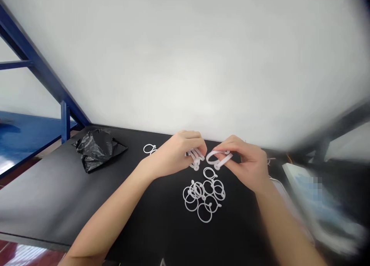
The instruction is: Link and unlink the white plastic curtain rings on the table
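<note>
Several white curtain rings (195, 157) with small eyelets are bunched in the fingers of my left hand (179, 150), which is closed round them. Close by on the right, my right hand (248, 158) pinches a couple more white curtain rings (226, 160) between thumb and fingers. Below both hands, a loose pile of the same rings (199, 189) lies flat and overlapping on the black table (162, 219). Behind my left wrist, more rings (148, 145) lie on the table, partly hidden by the arm.
A crumpled black plastic bag (100, 148) sits at the table's left. On the right lies a blurred white and blue package (306, 189), with a pale-edged flat object (279, 185) beside it. Blue metal framing (49, 73) stands at left, and a white wall (185, 66) rises behind the table.
</note>
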Tool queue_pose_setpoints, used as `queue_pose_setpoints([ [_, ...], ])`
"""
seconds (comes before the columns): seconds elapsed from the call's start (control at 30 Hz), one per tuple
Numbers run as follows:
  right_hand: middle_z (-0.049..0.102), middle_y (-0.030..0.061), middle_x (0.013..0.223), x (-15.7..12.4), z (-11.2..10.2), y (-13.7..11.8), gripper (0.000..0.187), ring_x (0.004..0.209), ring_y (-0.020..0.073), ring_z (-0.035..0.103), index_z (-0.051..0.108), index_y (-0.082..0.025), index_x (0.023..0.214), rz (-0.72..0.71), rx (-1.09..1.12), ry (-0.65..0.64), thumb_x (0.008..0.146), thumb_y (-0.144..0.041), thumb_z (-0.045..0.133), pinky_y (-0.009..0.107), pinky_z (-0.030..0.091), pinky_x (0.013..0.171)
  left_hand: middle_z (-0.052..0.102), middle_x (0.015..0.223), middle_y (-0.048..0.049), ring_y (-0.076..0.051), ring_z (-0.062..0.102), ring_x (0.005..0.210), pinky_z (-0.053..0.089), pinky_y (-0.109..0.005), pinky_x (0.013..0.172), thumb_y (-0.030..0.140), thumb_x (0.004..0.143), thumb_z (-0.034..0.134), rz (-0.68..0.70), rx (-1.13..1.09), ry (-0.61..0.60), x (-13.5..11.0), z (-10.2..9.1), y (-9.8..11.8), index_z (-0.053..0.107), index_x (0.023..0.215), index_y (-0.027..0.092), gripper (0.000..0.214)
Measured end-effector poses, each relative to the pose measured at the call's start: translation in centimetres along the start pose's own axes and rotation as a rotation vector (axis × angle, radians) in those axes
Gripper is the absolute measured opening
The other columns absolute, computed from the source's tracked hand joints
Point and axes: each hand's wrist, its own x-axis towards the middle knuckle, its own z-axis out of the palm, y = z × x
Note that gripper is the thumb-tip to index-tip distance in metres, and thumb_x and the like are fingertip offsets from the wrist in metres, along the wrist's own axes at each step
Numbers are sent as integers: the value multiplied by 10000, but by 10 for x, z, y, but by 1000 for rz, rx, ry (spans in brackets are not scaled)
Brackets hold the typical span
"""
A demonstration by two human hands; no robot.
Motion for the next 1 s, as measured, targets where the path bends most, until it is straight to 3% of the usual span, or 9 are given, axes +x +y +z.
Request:
queue_pose_setpoints([
  [0.1, 720, 35, 941, -1, -4, -8, 186, 823, 196, 649, 712, -278, 851, -5, 23, -9, 856, -122, 611, 343, 529, 635, 602, 795, -12, -126, 560, 732, 464, -264, 690, -9, 785, 451, 12, -10, 23, -2, 4, 4, 582, 758, 184, 234],
  [0.23, 695, 30, 1044, -1, -3, -15, 213, 832, 191, 635, 703, -295, 827, 41, -42, -13, 835, -103, 610, 326, 520, 612, 616, 847, -4, -122, 572, 759, 483, -249, 695, -11, 781, 461, -7, -56, 39, -4, 6, 9, 584, 880, 199, 262],
  [0.33, 680, 18, 944, -1, 0, -18, 190, 674, 142, 592, 699, -287, 832, 33, -111, -27, 830, -110, 629, 283, 459, 516, 624, 921, -17, -127, 589, 802, 493, -249, 720, 47, 848, 505, -10, -74, 29, -4, 5, 10, 594, 948, 200, 203],
  [0.5, 603, -10, 774, -1, 0, -19, 141, 456, 68, 382, 696, -260, 861, 18, -173, -50, 824, -127, 667, 261, 318, 401, 629, 935, -35, -137, 596, 809, 485, -254, 715, 172, 917, 537, -52, -97, -11, -4, 2, 12, 607, 965, 188, 87],
  [0.63, 602, -4, 723, -1, 0, -19, 81, 545, 105, 509, 680, -246, 803, 119, -7, -89, 825, -168, 691, 251, 398, 435, 639, 872, -17, -129, 589, 759, 467, -245, 674, 131, 895, 540, -81, -153, -91, -5, -2, 14, 614, 949, 191, 109],
  [0.77, 668, 20, 844, -3, 2, -16, 87, 686, 144, 635, 685, -246, 859, 202, 182, -81, 845, -161, 672, 261, 541, 523, 642, 907, -30, -133, 598, 781, 476, -250, 696, 174, 911, 543, -100, -188, -95, -5, 0, 12, 607, 938, 185, 71],
  [0.9, 699, 19, 856, -4, 4, -15, 175, 722, 162, 669, 715, -269, 872, 72, 135, -9, 816, -105, 690, 273, 551, 532, 638, 1016, -51, -154, 613, 885, 494, -268, 765, 271, 905, 597, -126, -219, -49, -5, 3, 8, 587, 1013, 181, 141],
  [1.0, 710, 11, 830, -4, 6, -16, 214, 706, 159, 675, 734, -273, 860, -20, 76, 16, 782, -75, 718, 273, 541, 537, 658, 1014, -39, -149, 626, 908, 496, -259, 784, 236, 882, 621, -112, -324, -114, -3, 4, 7, 559, 1044, 180, 182],
])
